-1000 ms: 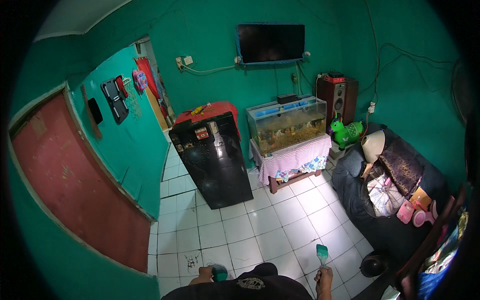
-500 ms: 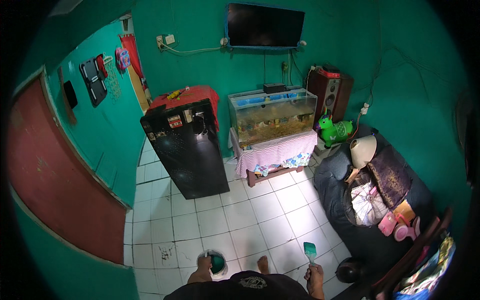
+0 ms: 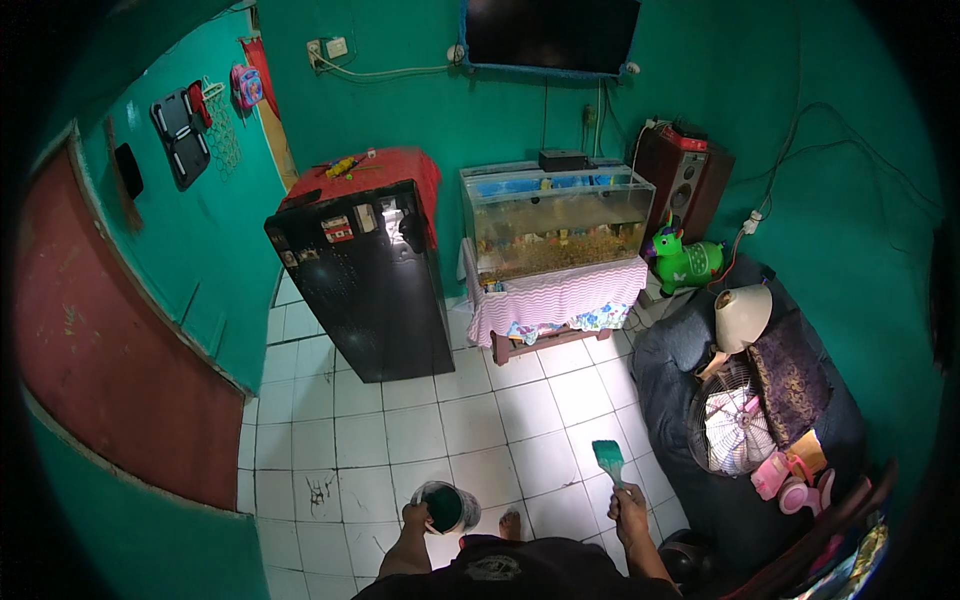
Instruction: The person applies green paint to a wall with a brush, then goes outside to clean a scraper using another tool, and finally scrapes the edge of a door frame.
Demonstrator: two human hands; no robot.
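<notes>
My left hand is closed on the left rim of a white bucket, holding it low in front of me, above the tiles. Dark green paint shows inside the bucket. On the other side, my right hand grips the handle of a paintbrush. Its bristles are coated in green and point up and away from me. The brush and the bucket are well apart. Fingers of the left hand are partly hidden by the rim.
White floor tiles spread ahead. A black fridge and a fish tank on a cloth-covered stand face me. To the right, a dark sofa carries a fan and toys. A brown door is at left.
My right hand has raised the brush forward, its head tilting slightly left. The bucket has shifted a little right and its mouth has turned. My view has tipped downward.
</notes>
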